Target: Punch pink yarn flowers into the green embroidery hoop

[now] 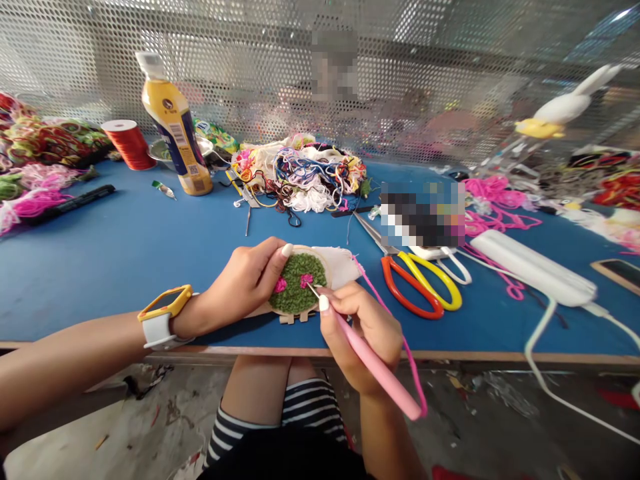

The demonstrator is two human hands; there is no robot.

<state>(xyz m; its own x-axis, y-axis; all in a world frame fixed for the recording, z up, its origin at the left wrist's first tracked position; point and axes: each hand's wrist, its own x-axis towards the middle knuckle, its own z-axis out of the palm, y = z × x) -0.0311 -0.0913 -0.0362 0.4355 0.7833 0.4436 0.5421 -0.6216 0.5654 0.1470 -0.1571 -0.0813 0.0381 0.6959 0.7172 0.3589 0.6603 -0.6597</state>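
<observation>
Pixelated blocks mask a figure [334, 63] behind the mesh screen at top centre and an object [423, 213] on the counter [125, 253] right of centre. Yarn heaps [30, 160] run off the left edge; a phone [620, 272] is cut at far right.

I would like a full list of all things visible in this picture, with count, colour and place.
embroidery hoop: one, green stitching with pink spots, at the table's near edge, held
punch needle: one, pink, tip on the hoop
scissors: two pairs, orange and yellow, right of the hoop
bottle: one, yellow, far left
thread spool: one, red, left of the bottle
yarn pile: one, mixed colours, far centre
table: one, blue
wristwatch: one, yellow and white, left wrist
left hand: grips the hoop
right hand: holds the punch needle
</observation>
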